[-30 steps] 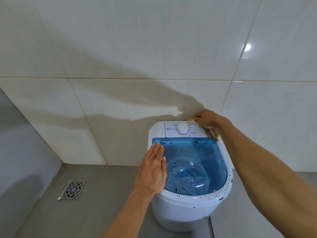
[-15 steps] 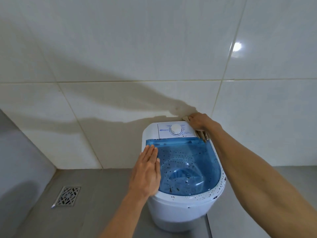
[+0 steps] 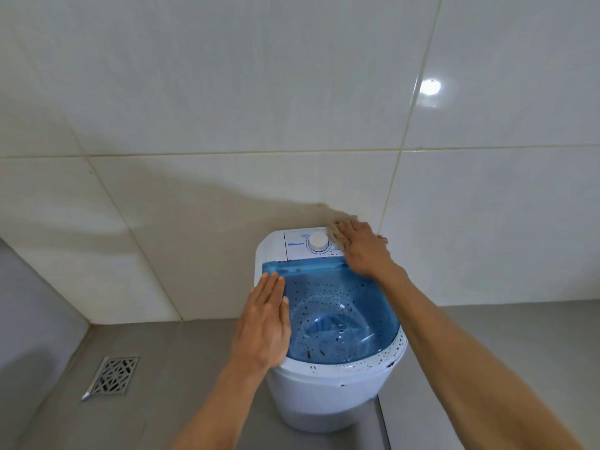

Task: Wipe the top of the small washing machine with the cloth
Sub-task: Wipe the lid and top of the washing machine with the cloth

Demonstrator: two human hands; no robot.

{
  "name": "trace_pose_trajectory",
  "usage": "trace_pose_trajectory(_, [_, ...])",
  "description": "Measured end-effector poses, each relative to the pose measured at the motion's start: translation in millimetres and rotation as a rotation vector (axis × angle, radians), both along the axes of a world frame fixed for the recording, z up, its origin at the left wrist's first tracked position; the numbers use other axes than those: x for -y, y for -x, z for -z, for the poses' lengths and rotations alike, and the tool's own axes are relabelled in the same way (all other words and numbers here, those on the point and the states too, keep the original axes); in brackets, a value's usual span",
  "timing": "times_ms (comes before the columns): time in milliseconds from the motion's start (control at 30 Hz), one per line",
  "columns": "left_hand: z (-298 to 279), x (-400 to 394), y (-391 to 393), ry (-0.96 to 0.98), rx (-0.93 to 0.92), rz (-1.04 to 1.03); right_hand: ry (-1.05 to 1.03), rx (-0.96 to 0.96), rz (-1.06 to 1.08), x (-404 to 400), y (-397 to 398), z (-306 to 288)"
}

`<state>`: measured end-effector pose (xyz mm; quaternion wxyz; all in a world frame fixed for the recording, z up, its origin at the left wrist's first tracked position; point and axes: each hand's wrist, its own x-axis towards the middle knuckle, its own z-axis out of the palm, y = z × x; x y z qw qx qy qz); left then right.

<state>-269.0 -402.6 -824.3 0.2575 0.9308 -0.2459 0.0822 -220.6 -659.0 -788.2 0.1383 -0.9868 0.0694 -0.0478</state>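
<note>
A small white washing machine (image 3: 328, 394) with a clear blue lid (image 3: 337, 316) stands on the floor against the tiled wall. Dark specks dot the lid and the white front rim. A white dial (image 3: 317, 241) sits on the back control panel. My right hand (image 3: 365, 251) presses a beige cloth (image 3: 336, 236) flat onto the back right of the panel, just right of the dial; most of the cloth is hidden under the hand. My left hand (image 3: 264, 326) lies flat, fingers together, on the lid's left edge and holds nothing.
White wall tiles (image 3: 227, 108) rise right behind the machine. The floor (image 3: 162, 384) is grey, with a metal drain grate (image 3: 112, 378) to the left. A grey wall closes the corner at far left. A floor seam runs by the machine's right side.
My right hand with the cloth has shifted from the back right corner toward the dial, flatter on the panel. My left hand has stayed on the lid's left edge. The view tilted slightly.
</note>
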Motion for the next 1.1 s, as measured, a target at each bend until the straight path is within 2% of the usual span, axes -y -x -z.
trace_pose_trajectory(133, [1, 0, -1, -0.014, -0.036, 0.008, 0.024, -0.044, 0.011, -21, 22, 11])
trace_pose_trajectory(333, [0, -1, -1, -0.034, -0.044, 0.002, 0.029, -0.062, 0.064, -11, -11, 6])
trace_pose_trajectory(500, [-1, 0, 0, -0.008, -0.058, 0.012, 0.024, -0.021, 0.081, -44, 43, 6])
trace_pose_trajectory(600, [-1, 0, 0, 0.014, -0.054, 0.010, 0.005, -0.062, 0.087, -47, 60, 6])
trace_pose_trajectory(867, [-5, -1, 1, -0.023, -0.048, 0.007, -0.130, -0.076, 0.274, -32, 20, -14])
trace_pose_trajectory(1100, [-1, -1, -2, 0.027, -0.062, 0.014, -0.094, -0.033, 0.262, -52, 64, 2])
